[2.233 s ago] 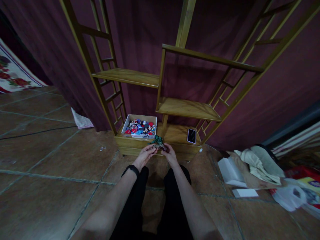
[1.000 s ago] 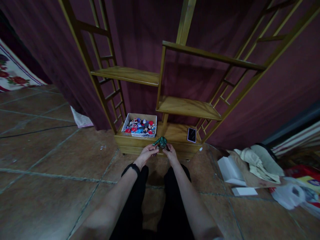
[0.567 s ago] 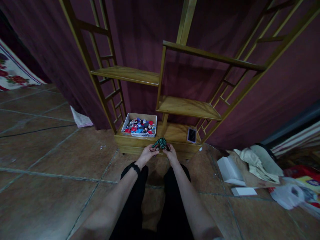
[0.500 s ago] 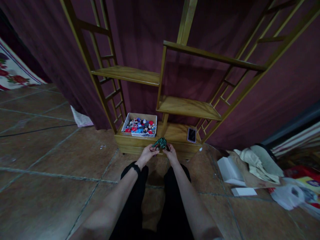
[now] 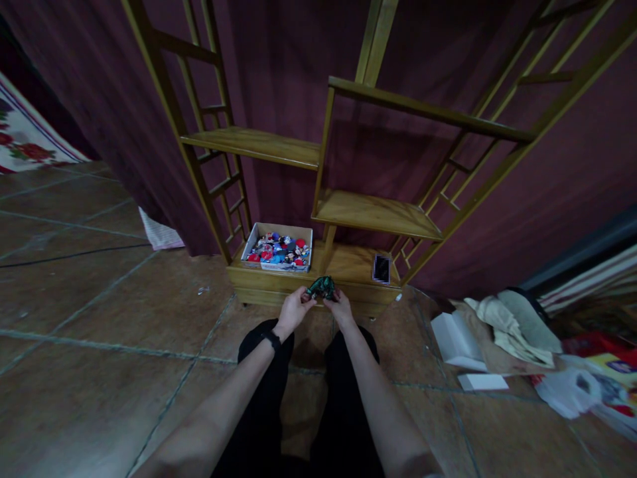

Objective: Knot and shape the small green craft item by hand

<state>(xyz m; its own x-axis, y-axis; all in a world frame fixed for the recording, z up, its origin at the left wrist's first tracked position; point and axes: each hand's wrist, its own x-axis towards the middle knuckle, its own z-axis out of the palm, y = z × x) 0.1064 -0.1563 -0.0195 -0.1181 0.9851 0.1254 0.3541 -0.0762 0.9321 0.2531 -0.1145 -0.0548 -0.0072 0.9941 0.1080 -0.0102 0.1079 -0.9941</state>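
A small dark green figurine [image 5: 322,287] with a glossy, patterned surface is held up between both hands, in front of the wooden shelf unit. My left hand [image 5: 294,311] pinches its left side, fingers closed. On its right side my right hand [image 5: 340,309] grips it the same way. Its exact form is too small to make out. Just beyond, on the shelf's low base, stands an open cardboard box [image 5: 286,268] full of small colourful figures [image 5: 281,249], red, blue and white among them.
The wooden shelf unit [image 5: 269,147] rises ahead against a maroon curtain [image 5: 398,153]. A dark flat rectangular object [image 5: 381,269] lies on its base at right. White boxes [image 5: 458,338], cloths [image 5: 517,328] and a plastic bag [image 5: 570,392] lie on the tiled floor [image 5: 124,345] at right.
The green figurine has turned slightly between my hands and sits a little lower and further right. Both hands keep hold of it. The view has shifted slightly.
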